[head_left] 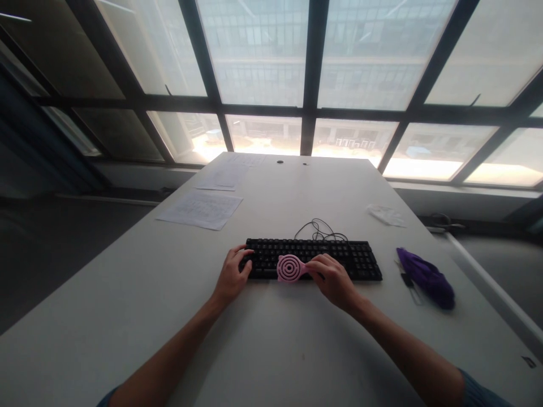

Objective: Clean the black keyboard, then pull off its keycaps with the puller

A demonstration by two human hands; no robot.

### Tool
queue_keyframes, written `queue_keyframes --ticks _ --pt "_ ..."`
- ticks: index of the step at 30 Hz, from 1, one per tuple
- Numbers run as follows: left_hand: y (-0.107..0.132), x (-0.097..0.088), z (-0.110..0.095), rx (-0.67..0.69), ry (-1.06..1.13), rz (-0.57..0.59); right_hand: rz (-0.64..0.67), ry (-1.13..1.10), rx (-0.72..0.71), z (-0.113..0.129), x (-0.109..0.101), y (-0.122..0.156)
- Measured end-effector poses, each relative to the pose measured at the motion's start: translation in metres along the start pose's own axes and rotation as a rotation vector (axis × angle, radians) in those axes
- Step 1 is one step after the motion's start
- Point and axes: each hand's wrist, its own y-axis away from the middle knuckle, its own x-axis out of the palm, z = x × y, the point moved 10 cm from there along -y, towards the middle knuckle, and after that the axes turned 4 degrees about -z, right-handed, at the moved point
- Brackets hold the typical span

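A black keyboard [356,261] lies flat on the white table. My left hand [231,274] grips its left end, with the fingers at the upper left corner and the thumb near the lower left keys. Between the fingertips of my right hand [333,278] is the short handle of a pink round-headed tool [289,268] with concentric ring slots and small ear-like points. Its head covers part of the keyboard's lower middle keys. From this view I cannot tell whether it touches them. The keyboard's thin black cable [316,229] is tangled behind it.
Printed paper sheets [201,209] lie at the left of the table [288,198]. To the right are a purple cloth bundle [426,277], a small black-ended brush-like item [408,281] and a crumpled clear plastic wrapper [386,215]. Large windows [254,53] stand beyond the far edge.
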Motion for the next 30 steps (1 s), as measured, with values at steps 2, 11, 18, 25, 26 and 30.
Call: queue_keyframes --ticks 2,11,18,25,26,30 --pt "0.000 0.000 0.001 -0.001 0.000 0.002 0.019 0.001 -0.002 0.007 0.008 -0.006" --pt "0.000 0.002 0.005 -0.010 0.009 0.004 0.050 0.036 -0.039 0.035 0.041 -0.031" --pt "0.000 -0.001 0.001 -0.013 0.011 -0.018 0.032 0.018 -0.031 0.037 0.050 -0.032" --pt "0.001 0.001 0.004 -0.015 0.010 0.001 0.020 0.002 -0.033 0.030 0.034 -0.026" --pt "0.001 0.002 0.005 -0.014 0.012 0.003 0.022 -0.001 -0.030 0.027 0.031 -0.024" --pt "0.001 0.002 0.006 -0.016 0.019 -0.002 0.023 -0.003 -0.007 0.012 0.018 -0.013"
